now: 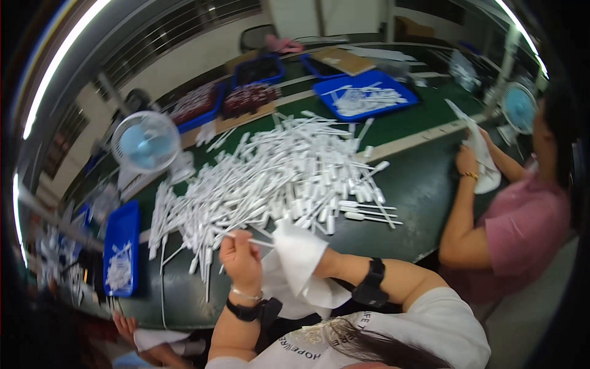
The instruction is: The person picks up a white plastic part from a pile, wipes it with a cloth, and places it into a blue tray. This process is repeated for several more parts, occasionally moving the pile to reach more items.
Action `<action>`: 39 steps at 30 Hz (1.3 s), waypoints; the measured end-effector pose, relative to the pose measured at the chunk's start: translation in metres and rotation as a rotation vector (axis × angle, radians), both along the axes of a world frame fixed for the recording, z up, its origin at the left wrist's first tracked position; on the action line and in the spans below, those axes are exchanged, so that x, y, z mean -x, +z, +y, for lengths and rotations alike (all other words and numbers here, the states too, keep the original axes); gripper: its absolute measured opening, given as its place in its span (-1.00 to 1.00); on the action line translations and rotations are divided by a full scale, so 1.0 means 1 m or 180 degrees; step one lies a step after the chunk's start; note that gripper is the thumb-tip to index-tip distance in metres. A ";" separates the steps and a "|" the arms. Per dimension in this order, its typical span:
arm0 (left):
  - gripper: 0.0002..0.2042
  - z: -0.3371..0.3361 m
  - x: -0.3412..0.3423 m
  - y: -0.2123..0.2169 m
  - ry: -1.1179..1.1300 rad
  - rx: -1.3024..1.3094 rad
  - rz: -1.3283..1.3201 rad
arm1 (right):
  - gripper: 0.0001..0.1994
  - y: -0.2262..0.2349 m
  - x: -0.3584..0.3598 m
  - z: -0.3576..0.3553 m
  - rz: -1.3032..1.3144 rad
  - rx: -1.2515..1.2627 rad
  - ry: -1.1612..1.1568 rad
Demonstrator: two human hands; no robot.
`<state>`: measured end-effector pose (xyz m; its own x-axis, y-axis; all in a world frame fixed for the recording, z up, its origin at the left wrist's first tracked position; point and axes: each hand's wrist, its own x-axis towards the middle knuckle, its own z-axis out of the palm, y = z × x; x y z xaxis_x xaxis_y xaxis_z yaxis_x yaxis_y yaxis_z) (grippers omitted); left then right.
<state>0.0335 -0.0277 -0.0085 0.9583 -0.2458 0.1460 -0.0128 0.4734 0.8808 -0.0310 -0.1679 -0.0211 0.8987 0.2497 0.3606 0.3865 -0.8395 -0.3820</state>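
My left hand [241, 258] is closed in a pinch on the thin end of a white plastic stick [260, 243]. That stick runs rightward into a white cloth [301, 255], which hides its other end. My right hand [327, 264] grips the cloth around the stick; its fingers are mostly covered, and the loose cloth hangs down towards my lap. Just beyond both hands spreads a big heap of similar white sticks [289, 166], each thin with a thicker end. A few of them [372, 212] lie apart at the heap's right edge.
On the green table [418, 184] stand a blue tray of sticks [126, 227] at left and another blue tray [393, 86] at the back. A fan [146, 142] stands at back left. A co-worker [522, 215] at right handles a white cloth; another person's hand [125, 326] shows at lower left.
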 end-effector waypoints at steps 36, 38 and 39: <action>-0.79 -0.025 0.015 -0.001 -0.0744 -0.2067 -0.2890 | -0.82 -0.030 0.004 -0.008 0.0357 -0.3845 0.0215; -0.80 -0.024 0.012 -0.003 -0.0717 -0.2103 -0.2870 | -0.82 -0.034 0.005 -0.006 0.0703 -0.4391 0.0219; -0.80 -0.022 0.010 -0.004 -0.0688 -0.2128 -0.2844 | -0.82 -0.036 0.006 -0.003 0.1066 -0.4920 0.0219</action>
